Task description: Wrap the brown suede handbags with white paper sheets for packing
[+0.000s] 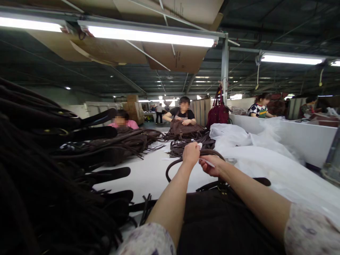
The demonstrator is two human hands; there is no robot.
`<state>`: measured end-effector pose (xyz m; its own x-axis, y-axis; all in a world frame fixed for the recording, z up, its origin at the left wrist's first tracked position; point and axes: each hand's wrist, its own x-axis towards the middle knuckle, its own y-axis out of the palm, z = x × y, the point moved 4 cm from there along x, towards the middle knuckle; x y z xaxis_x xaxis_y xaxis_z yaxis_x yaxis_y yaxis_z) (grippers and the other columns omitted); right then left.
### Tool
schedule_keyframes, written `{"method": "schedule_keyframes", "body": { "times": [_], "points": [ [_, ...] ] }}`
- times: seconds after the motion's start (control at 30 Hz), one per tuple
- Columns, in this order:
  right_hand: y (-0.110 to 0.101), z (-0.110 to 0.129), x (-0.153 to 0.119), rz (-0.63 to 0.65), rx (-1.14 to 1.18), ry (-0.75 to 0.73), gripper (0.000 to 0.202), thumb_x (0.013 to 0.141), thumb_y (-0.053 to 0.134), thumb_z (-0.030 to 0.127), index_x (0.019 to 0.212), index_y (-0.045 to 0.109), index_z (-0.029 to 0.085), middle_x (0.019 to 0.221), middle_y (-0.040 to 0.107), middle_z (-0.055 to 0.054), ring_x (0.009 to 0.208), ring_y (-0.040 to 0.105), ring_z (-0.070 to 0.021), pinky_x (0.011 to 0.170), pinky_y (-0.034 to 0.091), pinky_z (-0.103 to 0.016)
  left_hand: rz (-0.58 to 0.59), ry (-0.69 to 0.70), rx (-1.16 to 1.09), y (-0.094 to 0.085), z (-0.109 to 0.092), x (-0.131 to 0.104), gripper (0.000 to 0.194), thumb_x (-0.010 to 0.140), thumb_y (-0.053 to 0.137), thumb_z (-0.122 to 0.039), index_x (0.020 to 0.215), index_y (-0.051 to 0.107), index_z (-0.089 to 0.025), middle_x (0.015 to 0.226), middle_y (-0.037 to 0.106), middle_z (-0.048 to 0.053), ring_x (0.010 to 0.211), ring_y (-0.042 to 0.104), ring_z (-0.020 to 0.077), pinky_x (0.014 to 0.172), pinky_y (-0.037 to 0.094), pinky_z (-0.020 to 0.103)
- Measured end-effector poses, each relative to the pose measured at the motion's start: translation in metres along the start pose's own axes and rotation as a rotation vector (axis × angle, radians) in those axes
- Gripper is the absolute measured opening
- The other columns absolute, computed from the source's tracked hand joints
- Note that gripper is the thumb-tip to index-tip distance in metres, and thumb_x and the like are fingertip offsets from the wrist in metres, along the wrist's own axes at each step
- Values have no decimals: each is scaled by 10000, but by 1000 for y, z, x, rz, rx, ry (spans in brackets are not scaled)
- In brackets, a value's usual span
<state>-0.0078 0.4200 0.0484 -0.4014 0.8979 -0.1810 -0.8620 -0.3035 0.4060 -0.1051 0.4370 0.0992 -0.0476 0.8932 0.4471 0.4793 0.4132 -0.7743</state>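
Observation:
A dark brown bag [225, 223] lies in front of me, its rounded handle [172, 169] arching up over the white table. My left hand [191, 155] is closed at the top of the handle, with a small white piece [200, 145] sticking out by its thumb. Just to the right, my right hand [212, 165] is closed on a flat white strip [207, 162] under the handle. The two hands are close together. Whether the left fingers also grip the handle is hidden.
Dark bags with straps are piled high at the left [53, 184]. More brown bags [186, 130] lie across the white table [138, 173], where a person [183, 113] works. Clear plastic sheeting [255, 141] covers the right side. A maroon bag [218, 112] hangs by a post.

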Motion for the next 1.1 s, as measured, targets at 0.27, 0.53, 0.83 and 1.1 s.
{"method": "schedule_keyframes", "body": {
  "times": [0.27, 0.53, 0.83, 1.1],
  "points": [
    [-3, 24, -50, 101, 56, -174, 319, 668, 519, -68, 908, 653, 93, 778, 688, -79, 751, 681, -138, 724, 582, -230, -114, 29, -264, -4, -3, -12, 273, 907, 563, -367, 749, 574, -145, 721, 567, -20, 703, 553, 129, 717, 474, 310],
    [3, 51, -38, 63, -319, -517, 163, 780, 677, 282, 724, 639, 134, 540, 525, 46, 414, 408, -22, 347, 301, -93, 38, 76, -562, -15, 4, 2, 253, 901, 591, -334, 750, 577, -131, 700, 568, -31, 639, 554, 100, 625, 490, 258],
    [9, 27, -18, -75, -377, -338, 170, 830, 596, 307, 776, 605, 146, 643, 627, -19, 509, 618, -121, 417, 443, -178, 22, -35, -627, -17, 26, -2, 261, 912, 577, -349, 780, 596, -125, 670, 570, -37, 568, 538, 82, 560, 482, 230],
    [15, 28, -12, -148, -387, -311, 146, 789, 605, 260, 717, 600, 132, 576, 619, -18, 426, 568, -88, 328, 185, -146, -177, 64, -492, -36, 12, -20, 138, 834, 556, -111, 705, 577, -156, 668, 554, -43, 635, 511, 103, 632, 412, 241]
  ]
}}
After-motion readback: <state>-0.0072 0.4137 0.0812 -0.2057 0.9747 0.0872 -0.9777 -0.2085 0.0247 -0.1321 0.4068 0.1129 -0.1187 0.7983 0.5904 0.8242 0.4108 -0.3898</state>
